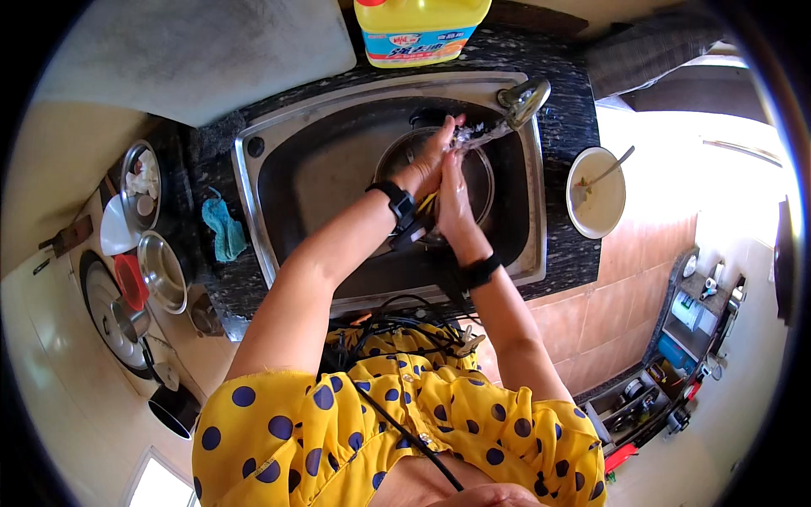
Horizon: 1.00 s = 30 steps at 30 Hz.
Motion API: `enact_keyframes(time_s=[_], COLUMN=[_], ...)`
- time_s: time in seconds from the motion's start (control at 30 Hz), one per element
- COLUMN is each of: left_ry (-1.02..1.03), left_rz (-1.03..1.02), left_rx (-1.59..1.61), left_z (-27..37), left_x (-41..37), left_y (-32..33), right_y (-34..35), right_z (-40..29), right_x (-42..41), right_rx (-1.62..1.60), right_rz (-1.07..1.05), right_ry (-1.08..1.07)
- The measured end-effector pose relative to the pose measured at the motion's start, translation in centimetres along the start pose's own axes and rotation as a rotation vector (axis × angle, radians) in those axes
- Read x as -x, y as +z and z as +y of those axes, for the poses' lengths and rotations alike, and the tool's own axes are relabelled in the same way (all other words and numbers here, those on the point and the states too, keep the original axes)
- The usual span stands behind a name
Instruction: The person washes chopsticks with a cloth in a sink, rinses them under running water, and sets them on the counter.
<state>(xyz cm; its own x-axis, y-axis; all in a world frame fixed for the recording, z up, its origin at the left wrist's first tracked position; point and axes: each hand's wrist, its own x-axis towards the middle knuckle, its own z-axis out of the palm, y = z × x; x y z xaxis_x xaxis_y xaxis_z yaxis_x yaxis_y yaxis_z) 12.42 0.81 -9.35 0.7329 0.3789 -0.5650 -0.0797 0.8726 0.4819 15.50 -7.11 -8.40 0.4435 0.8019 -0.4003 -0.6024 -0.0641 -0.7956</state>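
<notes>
My left hand (431, 155) and my right hand (452, 190) are close together over the stainless steel sink (310, 168). Water (485, 136) runs from the metal faucet (529, 104) onto the fingers. Splashing hides the fingertips, so I cannot tell whether anything is between them. Beneath the hands, a round vessel with a shiny rim (486, 171) sits in the basin, partly covered by my hands and wrists. Something yellow (427, 204) shows between my wrists. Each wrist wears a black band.
A yellow detergent jug (418, 38) stands behind the sink. On the right counter is a bowl with a spoon (595, 196); left lies a blue cloth (223, 228). Metal bowls (163, 272) and a red container (131, 282) are farther left. Black cables (405, 326) hang at my waist.
</notes>
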Motion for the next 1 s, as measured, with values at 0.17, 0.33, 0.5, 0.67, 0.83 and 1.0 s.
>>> enact_keyframes(time_s=[0.17,0.33,0.5,0.67,0.83,1.0], left_ry=[0.134,-0.068,0.046,0.019,0.07,0.063], left_rz=[-0.034,0.192,-0.063,-0.111,-0.051,-0.052], left_rx=[0.054,0.11,0.082,0.225,0.165,0.184], left_z=[-3.2,-0.3,-1.1,0.0,0.4,0.9], left_x=[0.7,0.6,2.5,0.5,0.6,1.0], left_y=[0.6,0.3,1.8,-1.8,-3.1,-3.4], right_y=[1.8,1.8,-2.9,-4.3,-3.1,-0.5], right_z=[-2.1,-2.5,1.0,-0.8,-2.9,-4.3], right_x=[-1.1,-1.8,-4.0,-3.6,-2.5,-1.8], right_rx=[-0.032,0.083,0.11,-0.162,-0.167,0.156], right_rz=[0.221,0.233,0.18,0.014,0.05,0.192], right_ry=[0.176,0.073,-0.078,-0.066,0.024,-0.161])
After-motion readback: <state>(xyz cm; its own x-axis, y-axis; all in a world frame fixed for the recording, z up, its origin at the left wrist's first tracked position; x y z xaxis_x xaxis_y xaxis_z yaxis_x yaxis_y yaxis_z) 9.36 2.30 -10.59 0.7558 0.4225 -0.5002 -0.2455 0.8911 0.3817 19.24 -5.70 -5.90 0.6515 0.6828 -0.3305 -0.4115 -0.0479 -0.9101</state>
